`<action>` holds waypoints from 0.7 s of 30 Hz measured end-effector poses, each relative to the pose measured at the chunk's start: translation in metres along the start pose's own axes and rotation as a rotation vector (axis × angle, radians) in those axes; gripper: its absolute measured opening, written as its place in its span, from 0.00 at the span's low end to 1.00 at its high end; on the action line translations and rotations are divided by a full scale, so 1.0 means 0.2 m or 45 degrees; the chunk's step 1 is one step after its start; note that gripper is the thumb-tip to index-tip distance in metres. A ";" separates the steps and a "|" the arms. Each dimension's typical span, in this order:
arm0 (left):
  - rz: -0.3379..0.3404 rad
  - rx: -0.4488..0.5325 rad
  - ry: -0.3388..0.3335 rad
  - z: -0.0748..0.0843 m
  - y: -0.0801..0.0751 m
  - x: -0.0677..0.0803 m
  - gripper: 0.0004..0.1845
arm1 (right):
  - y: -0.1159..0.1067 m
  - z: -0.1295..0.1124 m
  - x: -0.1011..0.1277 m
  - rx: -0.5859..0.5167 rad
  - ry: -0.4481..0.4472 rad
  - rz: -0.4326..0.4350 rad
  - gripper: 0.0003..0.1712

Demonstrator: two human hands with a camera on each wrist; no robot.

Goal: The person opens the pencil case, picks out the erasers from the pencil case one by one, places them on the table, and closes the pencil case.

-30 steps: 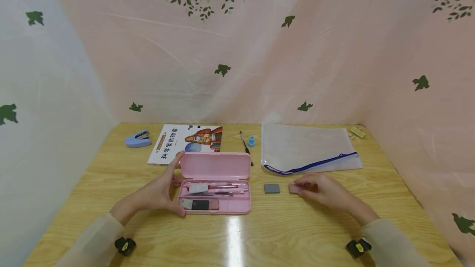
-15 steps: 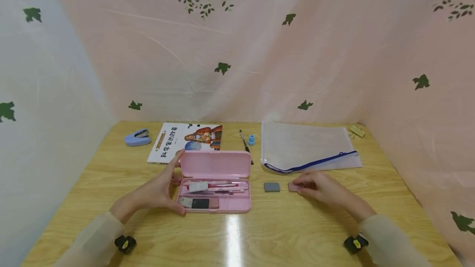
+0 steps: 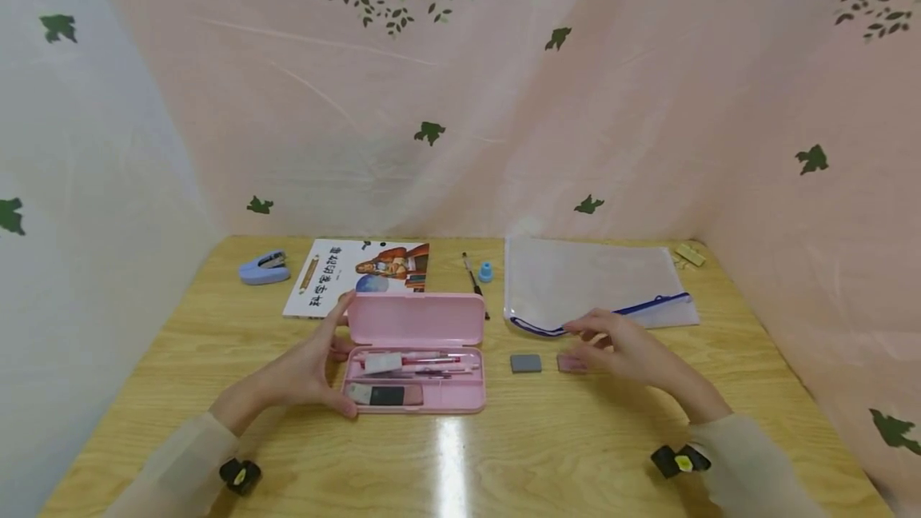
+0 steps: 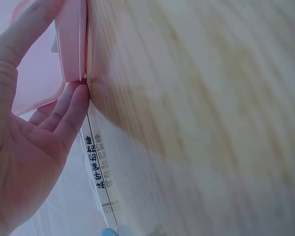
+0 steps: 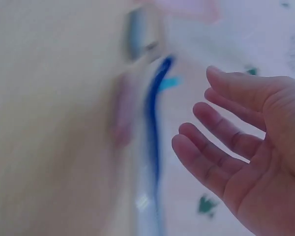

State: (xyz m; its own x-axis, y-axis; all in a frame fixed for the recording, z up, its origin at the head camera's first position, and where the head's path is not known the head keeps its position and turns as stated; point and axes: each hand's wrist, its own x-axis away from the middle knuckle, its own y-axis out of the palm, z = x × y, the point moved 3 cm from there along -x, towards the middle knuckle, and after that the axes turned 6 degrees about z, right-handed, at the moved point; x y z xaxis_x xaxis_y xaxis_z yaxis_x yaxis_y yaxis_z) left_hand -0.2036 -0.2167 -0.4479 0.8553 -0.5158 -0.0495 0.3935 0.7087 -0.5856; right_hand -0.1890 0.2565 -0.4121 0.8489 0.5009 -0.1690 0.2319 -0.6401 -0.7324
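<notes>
Pens (image 3: 435, 360) already lay in the pink box (image 3: 453, 398), which the left grip (image 3: 305, 370) held. Near the right grip (image 3: 624, 348), fingers apart and holding nothing, the pink eraser (image 3: 569, 363) and gray eraser (image 3: 526, 363) were outside it.

The head view is evenly, moderately lit and mostly sharp; a white streak of glare lies on the near part of the table (image 3: 547, 462), and a soft shadow falls below the right hand (image 3: 624, 348); the cloth (image 3: 324, 126) looks bluish at left, pinker at right; the left wrist view is pale, its wood grain soft; in the right wrist view the pink eraser (image 5: 122, 110) and blue zipper (image 5: 152, 113) are smeared, while that hand is clearer.
</notes>
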 end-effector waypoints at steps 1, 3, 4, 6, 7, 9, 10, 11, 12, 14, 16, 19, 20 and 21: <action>0.001 0.002 -0.002 0.00 0.00 0.00 0.81 | 0.00 -0.04 -0.02 -0.015 -0.017 0.003 0.20; 0.003 0.008 -0.006 0.00 0.00 0.00 0.82 | 0.01 -0.11 -0.07 -0.037 -0.061 -0.001 0.20; 0.002 0.013 -0.006 0.00 0.00 0.00 0.82 | 0.02 -0.15 -0.10 -0.055 -0.073 -0.013 0.20; -0.002 0.023 -0.007 0.01 0.00 0.00 0.81 | 0.05 -0.23 -0.16 -0.074 -0.113 -0.032 0.20; -0.004 0.024 -0.006 0.01 0.00 0.00 0.81 | 0.07 -0.27 -0.19 -0.079 -0.132 -0.039 0.20; -0.007 0.024 -0.005 0.01 0.00 0.00 0.81 | 0.12 -0.34 -0.25 -0.098 -0.173 -0.050 0.20; -0.007 0.020 -0.006 0.01 0.00 0.00 0.81 | 0.15 -0.38 -0.28 -0.104 -0.196 -0.054 0.21; -0.005 0.016 -0.005 0.01 0.00 0.00 0.81 | 0.19 -0.41 -0.31 -0.117 -0.221 -0.059 0.21; -0.004 0.013 -0.005 0.01 0.00 0.00 0.81 | 0.22 -0.44 -0.34 -0.133 -0.233 -0.071 0.22; 0.000 0.012 -0.004 0.00 0.00 0.00 0.82 | 0.31 -0.50 -0.40 -0.179 -0.270 -0.106 0.22; 0.003 0.014 -0.001 0.00 0.00 0.00 0.82 | 0.41 -0.54 -0.44 -0.202 -0.296 -0.147 0.22; 0.002 0.022 0.009 0.00 0.00 0.00 0.82 | 0.55 -0.58 -0.51 -0.224 -0.307 -0.197 0.22; 0.002 0.021 0.015 0.00 0.01 0.00 0.82 | 0.60 -0.59 -0.53 -0.214 -0.302 -0.203 0.21; 0.005 0.019 0.021 0.00 0.00 0.00 0.82 | 0.63 -0.60 -0.56 -0.200 -0.292 -0.204 0.21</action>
State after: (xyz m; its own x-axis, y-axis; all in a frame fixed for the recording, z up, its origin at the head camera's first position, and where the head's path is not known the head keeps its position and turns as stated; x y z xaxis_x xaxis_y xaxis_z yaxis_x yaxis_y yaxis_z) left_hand -0.2032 -0.2161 -0.4485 0.8512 -0.5208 -0.0653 0.3952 0.7178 -0.5733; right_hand -0.1968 0.0499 -0.4064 0.6705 0.7094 -0.2173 0.4394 -0.6157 -0.6541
